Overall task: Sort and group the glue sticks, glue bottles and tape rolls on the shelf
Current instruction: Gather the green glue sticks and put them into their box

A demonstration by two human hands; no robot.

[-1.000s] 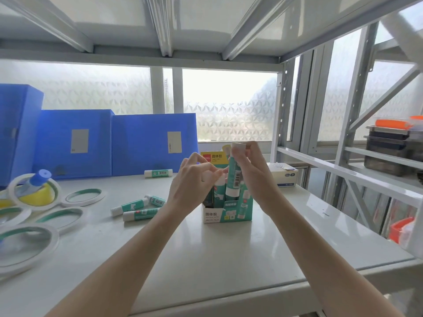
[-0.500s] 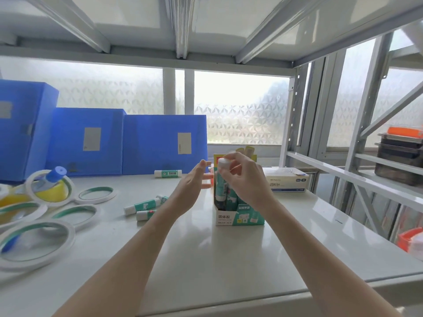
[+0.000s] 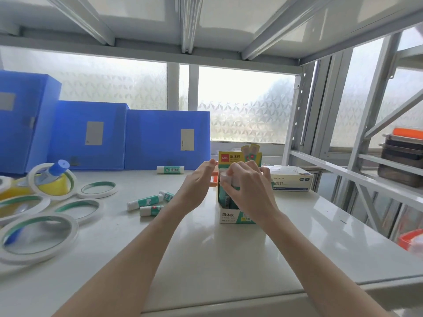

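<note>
Right hand point(image 3: 248, 191) grip closed around white-capped glue stick point(image 3: 225, 179) standing in display box point(image 3: 231, 217) at shelf point(image 3: 206, 259) centre, left hand point(image 3: 196, 184) grip relaxed, empty, beside box, three loose sticks point(image 3: 146, 201) further left.

We see a glossy white shelf point(image 3: 206, 259), a printed cardboard glue-stick box point(image 3: 231, 217), and smooth matt blue plastic file boxes point(image 3: 160, 138).

Tape rolls point(image 3: 36, 236) left, loose glue sticks point(image 3: 144, 201) between — stick box point(image 3: 233, 217) right.
</note>
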